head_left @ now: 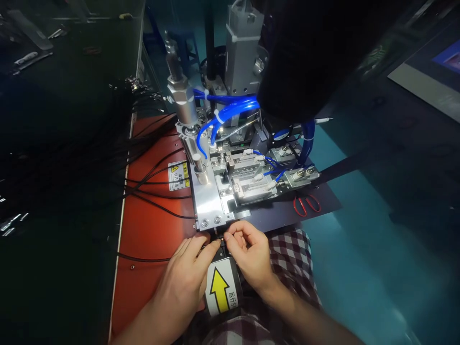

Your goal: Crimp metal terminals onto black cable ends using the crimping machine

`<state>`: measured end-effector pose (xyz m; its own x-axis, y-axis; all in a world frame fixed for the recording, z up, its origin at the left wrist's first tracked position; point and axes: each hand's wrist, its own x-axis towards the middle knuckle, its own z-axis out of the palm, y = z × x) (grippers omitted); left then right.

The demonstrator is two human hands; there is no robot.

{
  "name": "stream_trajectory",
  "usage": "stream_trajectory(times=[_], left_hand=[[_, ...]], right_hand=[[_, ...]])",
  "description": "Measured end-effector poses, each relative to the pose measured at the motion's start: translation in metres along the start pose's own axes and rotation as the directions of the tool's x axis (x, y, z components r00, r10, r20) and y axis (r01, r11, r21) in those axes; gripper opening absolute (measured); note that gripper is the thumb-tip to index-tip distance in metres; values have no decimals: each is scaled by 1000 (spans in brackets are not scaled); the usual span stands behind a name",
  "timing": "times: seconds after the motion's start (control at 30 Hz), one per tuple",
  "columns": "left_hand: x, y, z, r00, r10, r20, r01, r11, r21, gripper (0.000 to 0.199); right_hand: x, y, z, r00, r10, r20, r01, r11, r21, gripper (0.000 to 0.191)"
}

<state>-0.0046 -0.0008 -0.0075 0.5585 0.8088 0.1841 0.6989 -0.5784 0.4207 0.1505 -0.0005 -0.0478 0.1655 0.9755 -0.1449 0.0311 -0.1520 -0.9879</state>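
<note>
At the front edge of the metal machine (pixel 210 206), my two hands meet fingertip to fingertip. My left hand (pixel 187 268) is closed in a pinch, and a black cable (pixel 151 259) runs into it from the left. Thumb and forefinger of my right hand (pixel 251 249) are pressed together close to the left fingertips. Between them shows a tiny brass-coloured piece (pixel 222 239), too small to name. Just below the fingers lies a white label with a yellow arrow (pixel 220 290) on a dark part.
Several black cables (pixel 158 199) cross the red surface (pixel 151 225) at left, towards a dark bundle. A warning label (pixel 178 176) sits beside the machine. Blue air tubes (pixel 237 109) arch over its cylinders. Red-handled scissors (pixel 306 205) lie at right on the dark plate (pixel 323 201).
</note>
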Motion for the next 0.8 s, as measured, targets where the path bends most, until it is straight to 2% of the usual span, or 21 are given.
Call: stream_trajectory(times=[0.07, 0.23, 0.37, 0.5, 0.57, 0.67, 0.8], left_hand=[[1, 0, 0, 1000, 1, -8, -1, 1000, -4, 33], [1, 0, -1, 1000, 4, -15, -4, 1000, -5, 32], [0, 0, -1, 1000, -3, -4, 3, 1000, 11, 34], [1, -1, -1, 1000, 4, 2, -4, 1000, 14, 36], [1, -1, -1, 1000, 0, 10, 0, 1000, 11, 37], [2, 1, -2, 1000, -5, 13, 5, 1000, -2, 38], [2, 1, -1, 1000, 0, 1, 0, 1000, -2, 37]], right_hand=[[-1, -2, -1, 1000, 17, -14, -17, 999, 38, 9], [-3, -5, -5, 985, 167, 50, -173, 971, 164, 14], [-3, -8, -6, 970, 234, 72, -243, 950, 198, 16], [1, -10, -8, 924, 358, 131, -381, 888, 259, 17], [4, -8, -10, 907, 403, 123, -421, 861, 284, 19], [4, -4, -14, 907, 406, 114, -422, 863, 278, 25], [0, -4, -15, 945, 281, 169, -309, 936, 170, 26]])
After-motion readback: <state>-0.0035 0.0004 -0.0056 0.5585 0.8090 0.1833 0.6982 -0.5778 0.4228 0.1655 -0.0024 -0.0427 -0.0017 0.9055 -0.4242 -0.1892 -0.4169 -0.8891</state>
